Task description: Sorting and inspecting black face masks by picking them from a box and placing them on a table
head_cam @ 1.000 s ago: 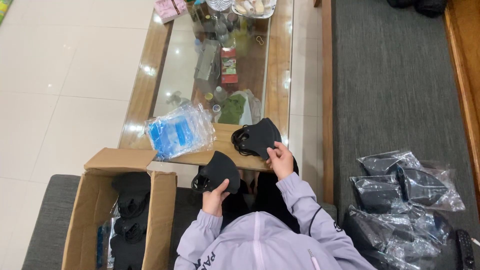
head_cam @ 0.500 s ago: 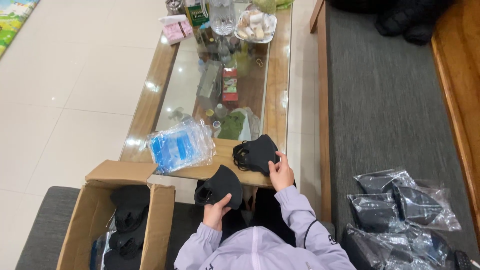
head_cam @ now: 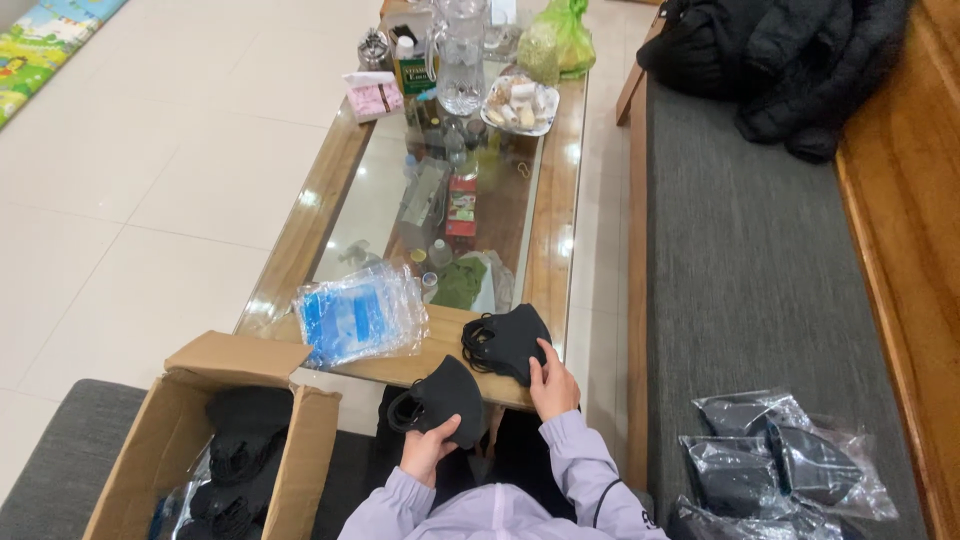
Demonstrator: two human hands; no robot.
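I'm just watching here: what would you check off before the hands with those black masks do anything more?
1. Left hand has hold of one black mask: ok.
2. Right hand rests on the mask stack at the table edge: ok.
3. Stack sits fully on the table: cannot tell, it lies close to the edge.
4. Pack of clear bags within sight on the table: ok.
5. Cardboard box open, black masks inside: ok.

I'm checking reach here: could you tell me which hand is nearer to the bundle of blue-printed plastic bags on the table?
Left. The left hand, holding a black mask, sits just below the blue-printed plastic bags. The right hand rests on the mask stack, farther right.
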